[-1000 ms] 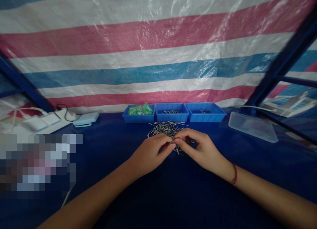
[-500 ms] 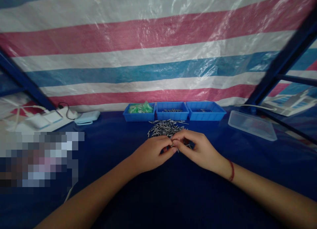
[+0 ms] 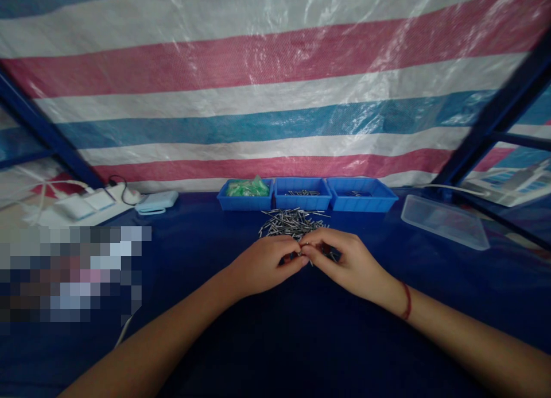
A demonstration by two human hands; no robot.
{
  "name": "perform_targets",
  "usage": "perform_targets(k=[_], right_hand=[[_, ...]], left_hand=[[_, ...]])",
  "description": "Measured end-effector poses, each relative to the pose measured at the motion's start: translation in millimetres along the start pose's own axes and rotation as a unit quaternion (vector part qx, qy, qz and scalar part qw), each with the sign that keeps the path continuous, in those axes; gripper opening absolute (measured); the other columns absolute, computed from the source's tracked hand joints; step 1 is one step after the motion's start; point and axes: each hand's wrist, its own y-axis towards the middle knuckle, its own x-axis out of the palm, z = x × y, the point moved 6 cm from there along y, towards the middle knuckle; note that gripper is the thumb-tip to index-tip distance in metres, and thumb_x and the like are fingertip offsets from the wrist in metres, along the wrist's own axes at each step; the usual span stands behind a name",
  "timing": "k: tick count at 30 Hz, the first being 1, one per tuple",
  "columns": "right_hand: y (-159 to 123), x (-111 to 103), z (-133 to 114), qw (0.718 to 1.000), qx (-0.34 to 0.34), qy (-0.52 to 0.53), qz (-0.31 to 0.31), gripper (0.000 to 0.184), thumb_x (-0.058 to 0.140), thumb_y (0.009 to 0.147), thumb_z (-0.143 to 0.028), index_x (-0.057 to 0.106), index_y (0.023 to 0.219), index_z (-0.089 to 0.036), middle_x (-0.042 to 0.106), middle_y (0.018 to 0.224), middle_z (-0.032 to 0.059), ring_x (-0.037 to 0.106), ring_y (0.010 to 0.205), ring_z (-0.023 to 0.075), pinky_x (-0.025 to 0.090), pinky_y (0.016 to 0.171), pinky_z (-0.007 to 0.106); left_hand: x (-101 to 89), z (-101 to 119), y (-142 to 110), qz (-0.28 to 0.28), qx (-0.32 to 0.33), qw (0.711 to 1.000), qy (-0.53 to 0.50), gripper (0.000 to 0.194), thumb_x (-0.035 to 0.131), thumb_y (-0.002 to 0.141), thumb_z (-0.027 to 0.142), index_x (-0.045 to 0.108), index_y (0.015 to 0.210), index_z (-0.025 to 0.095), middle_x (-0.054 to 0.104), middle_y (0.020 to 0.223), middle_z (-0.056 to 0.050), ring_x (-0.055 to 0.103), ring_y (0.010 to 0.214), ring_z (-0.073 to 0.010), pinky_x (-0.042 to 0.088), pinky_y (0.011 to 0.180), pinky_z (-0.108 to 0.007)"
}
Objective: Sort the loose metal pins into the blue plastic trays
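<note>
My left hand (image 3: 267,265) and my right hand (image 3: 344,265) meet at the fingertips, thumbs against forefingers, both closed in a pinch. Between them is a thin metal pin (image 3: 311,263); only its tip shows below the fingers, and the rest is hidden. Just beyond the hands lies a loose pile of thin metal pins (image 3: 290,221), dark and silvery, pointing every way. My right hand covers part of its near edge.
Three blue bins stand in a row behind the pile: the left bin (image 3: 245,203) holds green plastic packing, while the middle bin (image 3: 302,202) and right bin (image 3: 364,203) hold metal pins. A clear plastic lid (image 3: 445,221) lies right; a power strip (image 3: 92,207) and light-blue case (image 3: 157,202) lie left.
The whole view has shifted slightly, so the bins and lid appear a little further right. Both hands keep the same pinch at nearly the same place.
</note>
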Motion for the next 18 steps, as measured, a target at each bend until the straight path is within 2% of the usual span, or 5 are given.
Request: perform_targets(k=[8, 14, 18], right_hand=[[0.4, -5.3, 2.1, 0.997, 0.041, 0.053, 0.028, 0.012, 0.053, 0.085, -0.026, 0.063, 0.084, -0.018, 0.066, 0.075, 0.0024, 0.060, 0.067, 0.0139, 0.048, 0.061, 0.027], [-0.1, -6.6, 1.7, 0.994, 0.050, 0.085, 0.046, 0.012, 0.054, 0.084, -0.026, 0.062, 0.086, -0.017, 0.065, 0.073, 0.0024, 0.058, 0.064, 0.0133, 0.047, 0.058, 0.026], [-0.3, -9.4, 2.1, 0.994, 0.046, 0.081, 0.056, 0.011, 0.054, 0.084, -0.025, 0.063, 0.086, -0.018, 0.063, 0.070, 0.0010, 0.056, 0.061, 0.0119, 0.044, 0.056, 0.025]], left_hand=[[-9.2, -3.1, 1.6, 0.049, -0.061, 0.991, -0.110, 0.013, 0.052, 0.087, 0.029, 0.058, 0.089, 0.018, 0.061, 0.077, 0.002, 0.056, 0.069, -0.0107, 0.041, 0.063, -0.022], [-10.3, 1.8, 2.0, 0.056, -0.057, 0.990, -0.117, 0.013, 0.050, 0.087, 0.025, 0.060, 0.088, 0.017, 0.062, 0.077, 0.001, 0.056, 0.070, -0.0113, 0.043, 0.064, -0.023], [-15.8, 2.4, 2.2, 0.114, -0.055, 0.986, -0.106, 0.010, 0.052, 0.085, 0.023, 0.060, 0.085, 0.017, 0.062, 0.077, 0.001, 0.056, 0.068, -0.0108, 0.044, 0.063, -0.022]])
